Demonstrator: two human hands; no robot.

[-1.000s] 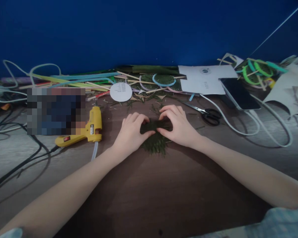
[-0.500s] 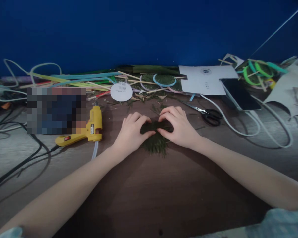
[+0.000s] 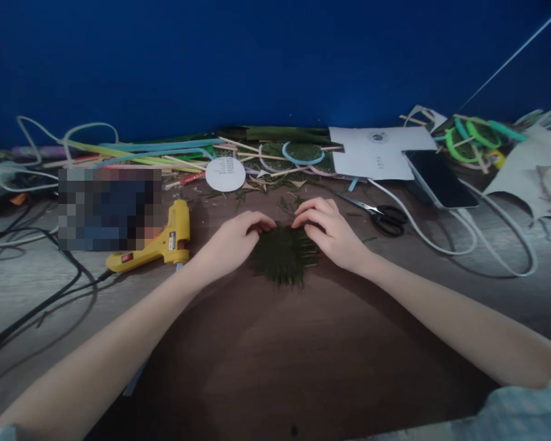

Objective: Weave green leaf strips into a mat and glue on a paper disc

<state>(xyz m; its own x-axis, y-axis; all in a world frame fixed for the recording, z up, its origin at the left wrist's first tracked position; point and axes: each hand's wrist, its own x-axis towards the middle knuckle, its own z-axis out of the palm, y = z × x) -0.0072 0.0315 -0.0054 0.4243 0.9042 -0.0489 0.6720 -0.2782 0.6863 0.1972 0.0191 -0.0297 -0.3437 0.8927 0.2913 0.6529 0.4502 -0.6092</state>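
Note:
A dark green, fringed bunch of plant-like strips (image 3: 282,260) lies on the brown table in front of me, its ragged ends pointing toward me and to the right. My left hand (image 3: 236,242) rests at its upper left edge, fingers stretched over it and not closed around it. On the other side, my right hand (image 3: 333,236) lies at the upper right edge with loosely curved, slightly parted fingers touching the bunch. The right thumb is mostly hidden. Small green scraps lie just beyond the fingertips.
A yellow glue gun (image 3: 179,229) lies to the left beside a blurred-out object (image 3: 110,208). Black-handled scissors (image 3: 390,219) and a phone (image 3: 443,177) with a white cable lie to the right. Behind are a white paper disc (image 3: 224,174), sticks, coloured strips and a white card (image 3: 381,153).
Both hands have loosened from their pinch and moved slightly apart. The green bunch, folded between the fingers before, now lies flatter and more spread out. The camera has shifted slightly.

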